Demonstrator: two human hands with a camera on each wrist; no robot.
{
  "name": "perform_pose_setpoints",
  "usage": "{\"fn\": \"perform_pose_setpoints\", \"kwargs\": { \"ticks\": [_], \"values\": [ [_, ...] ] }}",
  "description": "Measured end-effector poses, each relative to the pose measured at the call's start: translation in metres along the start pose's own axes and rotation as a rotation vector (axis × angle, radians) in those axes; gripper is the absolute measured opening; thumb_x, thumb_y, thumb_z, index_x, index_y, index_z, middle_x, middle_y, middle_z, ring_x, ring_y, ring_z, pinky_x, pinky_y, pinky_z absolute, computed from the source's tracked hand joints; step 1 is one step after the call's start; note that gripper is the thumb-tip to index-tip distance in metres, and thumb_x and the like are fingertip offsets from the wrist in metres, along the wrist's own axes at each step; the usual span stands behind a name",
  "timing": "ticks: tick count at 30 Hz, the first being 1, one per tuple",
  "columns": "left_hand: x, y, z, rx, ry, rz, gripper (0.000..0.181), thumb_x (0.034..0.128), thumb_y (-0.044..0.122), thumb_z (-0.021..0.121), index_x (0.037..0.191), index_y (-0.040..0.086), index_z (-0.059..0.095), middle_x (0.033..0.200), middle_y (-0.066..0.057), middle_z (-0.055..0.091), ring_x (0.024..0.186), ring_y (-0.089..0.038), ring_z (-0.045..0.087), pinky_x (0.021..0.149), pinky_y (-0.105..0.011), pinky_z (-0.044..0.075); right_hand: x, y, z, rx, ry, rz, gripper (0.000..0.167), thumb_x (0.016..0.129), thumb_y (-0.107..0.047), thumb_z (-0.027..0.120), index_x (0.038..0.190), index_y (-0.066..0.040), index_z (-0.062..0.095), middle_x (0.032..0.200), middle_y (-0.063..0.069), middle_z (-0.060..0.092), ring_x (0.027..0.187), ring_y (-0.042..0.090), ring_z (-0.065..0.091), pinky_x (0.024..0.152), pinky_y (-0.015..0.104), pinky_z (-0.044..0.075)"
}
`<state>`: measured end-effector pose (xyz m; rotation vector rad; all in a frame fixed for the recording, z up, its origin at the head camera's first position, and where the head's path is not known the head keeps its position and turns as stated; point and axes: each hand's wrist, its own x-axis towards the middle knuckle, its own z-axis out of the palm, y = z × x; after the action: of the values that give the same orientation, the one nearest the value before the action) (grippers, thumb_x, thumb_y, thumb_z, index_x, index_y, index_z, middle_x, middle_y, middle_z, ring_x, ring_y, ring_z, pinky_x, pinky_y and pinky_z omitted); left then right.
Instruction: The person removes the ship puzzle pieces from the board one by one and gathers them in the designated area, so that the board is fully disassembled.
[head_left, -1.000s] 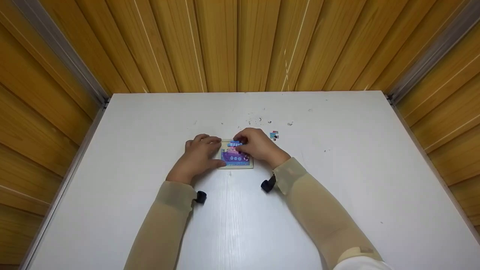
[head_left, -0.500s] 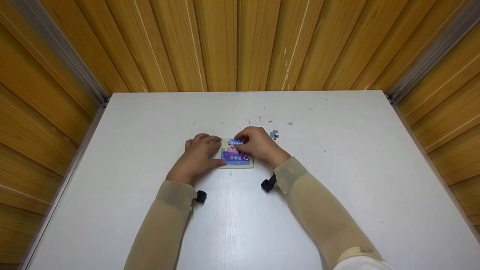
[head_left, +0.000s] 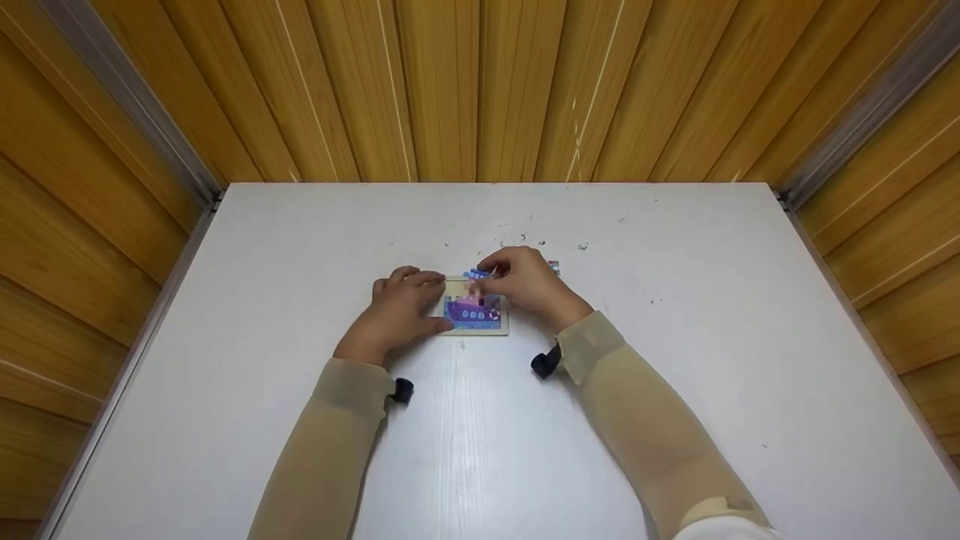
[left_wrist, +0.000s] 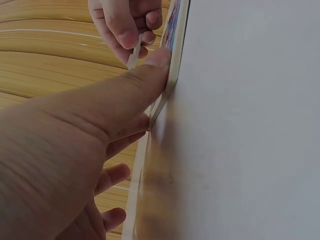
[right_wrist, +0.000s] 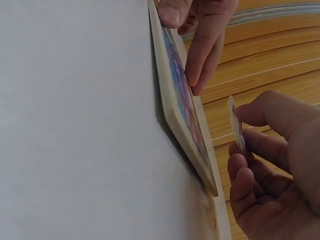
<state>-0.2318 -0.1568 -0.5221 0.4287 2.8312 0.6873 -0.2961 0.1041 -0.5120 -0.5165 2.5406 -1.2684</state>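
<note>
From my remote station I view the white counter (head_left: 457,435): the left hand (head_left: 405,311) at nine o'clock, fingers spread and nearly straight; the right hand (head_left: 525,281) at two o'clock, fingers drawn together, pinching. Between them lies the boat puzzle (head_left: 472,315), touched by the left. The pinched piece (right_wrist: 236,129) is raised near its twelve-o'clock edge; a loose piece (head_left: 554,267) lies beyond, at two o'clock.

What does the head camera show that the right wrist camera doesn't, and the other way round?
Only the head view: a loose puzzle piece beyond the right hand, the tan sleeves and black wrist devices.

Only the right wrist view: the thin edge of the held piece and a gap between it and the puzzle tray.

Both: the two hands, held piece, tray, white table and wood-look panelling.
</note>
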Motion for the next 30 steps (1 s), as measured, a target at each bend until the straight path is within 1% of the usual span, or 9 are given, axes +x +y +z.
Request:
{"fn": "perform_pose_setpoints", "kwargs": {
  "ticks": [3,6,9,13,18,21,25,27,30],
  "values": [
    [0.001,0.001,0.001,-0.012,-0.003,-0.019,0.078,0.0998,0.046,0.087,0.167,0.019,0.058,0.178,-0.001,0.05,0.172,-0.036,0.028,0.137,-0.063,0.02,-0.004,0.001,-0.008,0.002,-0.007,-0.011,0.03,0.098,-0.022,0.088,0.127,-0.011,0.086,0.114,0.007,0.079,0.103,0.021,0.066,0.087,0.031,0.055],
    [0.002,0.002,0.001,-0.015,-0.005,-0.035,0.078,0.0997,0.046,0.087,0.167,0.02,0.058,0.178,0.001,0.05,0.173,-0.035,0.027,0.138,-0.063,0.019,-0.01,0.004,-0.018,-0.015,-0.018,-0.035,0.027,0.099,-0.018,0.085,0.125,-0.012,0.087,0.117,0.008,0.08,0.104,0.022,0.067,0.091,0.033,0.055],
    [0.002,0.002,0.0,-0.012,-0.008,-0.036,0.077,0.0999,0.045,0.087,0.167,0.02,0.058,0.179,0.001,0.049,0.173,-0.034,0.026,0.138,-0.063,0.019,-0.016,0.009,-0.031,-0.037,-0.015,-0.076,0.027,0.098,-0.015,0.084,0.125,-0.01,0.087,0.12,0.01,0.081,0.106,0.024,0.068,0.094,0.036,0.055],
    [0.003,0.002,0.0,-0.016,-0.008,-0.037,0.077,0.0998,0.044,0.087,0.167,0.019,0.059,0.179,0.001,0.049,0.173,-0.034,0.026,0.138,-0.062,0.018,-0.026,0.018,-0.051,-0.056,0.005,-0.095,0.029,0.098,-0.014,0.083,0.126,-0.011,0.087,0.124,0.011,0.081,0.108,0.026,0.068,0.097,0.038,0.054],
    [0.003,0.003,0.001,-0.028,-0.001,-0.051,0.078,0.099,0.044,0.088,0.167,0.02,0.059,0.178,0.001,0.05,0.173,-0.034,0.025,0.139,-0.063,0.017,-0.037,0.031,-0.073,-0.09,0.059,-0.092,0.028,0.099,-0.014,0.083,0.127,-0.01,0.086,0.127,0.011,0.079,0.111,0.029,0.069,0.097,0.037,0.054],
    [0.002,0.003,0.002,-0.032,-0.002,-0.05,0.078,0.0991,0.045,0.088,0.167,0.021,0.058,0.179,0.002,0.049,0.174,-0.034,0.025,0.139,-0.063,0.017,-0.043,0.038,-0.084,-0.113,0.098,-0.086,0.027,0.099,-0.014,0.084,0.126,-0.01,0.086,0.128,0.011,0.08,0.112,0.029,0.07,0.095,0.033,0.053],
    [0.001,0.002,0.002,-0.037,-0.014,-0.046,0.08,0.0993,0.045,0.087,0.169,0.02,0.056,0.18,0.003,0.047,0.174,-0.034,0.023,0.139,-0.061,0.017,-0.049,0.049,-0.096,-0.108,0.135,-0.068,0.028,0.099,-0.013,0.083,0.126,-0.009,0.086,0.129,0.011,0.08,0.113,0.028,0.068,0.091,0.028,0.05],
    [0.001,0.001,0.001,-0.033,-0.015,-0.04,0.081,0.0995,0.045,0.087,0.169,0.019,0.055,0.18,0.002,0.047,0.174,-0.035,0.023,0.138,-0.062,0.017,-0.05,0.053,-0.101,-0.103,0.15,-0.059,0.028,0.1,-0.012,0.082,0.127,-0.01,0.086,0.131,0.011,0.08,0.114,0.028,0.067,0.091,0.028,0.049],
    [0.002,0.002,0.0,-0.03,-0.01,-0.042,0.08,0.0997,0.045,0.087,0.169,0.019,0.056,0.18,0.002,0.047,0.174,-0.035,0.024,0.139,-0.063,0.016,-0.049,0.057,-0.107,-0.099,0.162,-0.035,0.029,0.101,-0.013,0.081,0.129,-0.01,0.085,0.133,0.011,0.079,0.117,0.029,0.066,0.095,0.031,0.049]
  ]
}}
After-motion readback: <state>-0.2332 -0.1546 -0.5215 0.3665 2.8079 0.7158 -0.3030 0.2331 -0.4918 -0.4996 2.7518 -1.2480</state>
